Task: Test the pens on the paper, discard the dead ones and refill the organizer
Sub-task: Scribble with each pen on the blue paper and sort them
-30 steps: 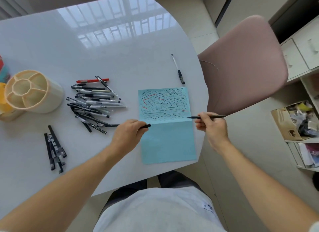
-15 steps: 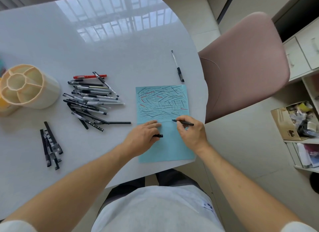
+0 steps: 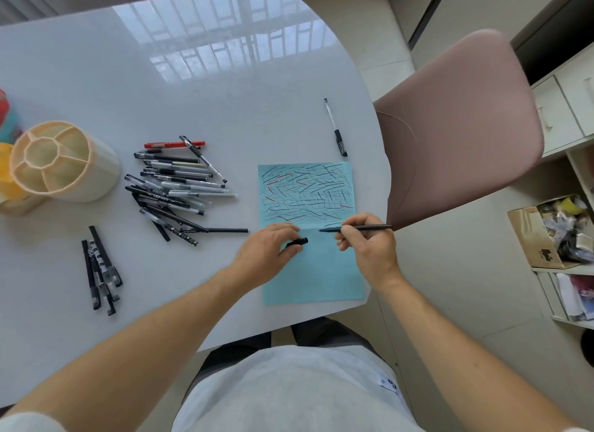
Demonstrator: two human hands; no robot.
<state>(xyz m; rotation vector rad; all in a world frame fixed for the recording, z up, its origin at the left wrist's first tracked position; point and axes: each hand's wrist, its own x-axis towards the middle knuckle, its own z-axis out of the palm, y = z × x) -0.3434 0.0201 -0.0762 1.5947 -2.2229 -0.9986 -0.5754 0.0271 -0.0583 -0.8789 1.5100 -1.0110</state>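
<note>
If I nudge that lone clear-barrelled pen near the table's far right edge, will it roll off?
The clear-barrelled pen with black cap probably rolls little: its cap seems to carry a clip. The glossy white table looks slick, so it may slide, and the edge is close.

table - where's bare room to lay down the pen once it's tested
Bare table lies beyond the pen pile, stretching to the lone pen. The near-left corner, this side of the small black cluster, is also free. It is crowded between the organizer and the blue paper.
</note>
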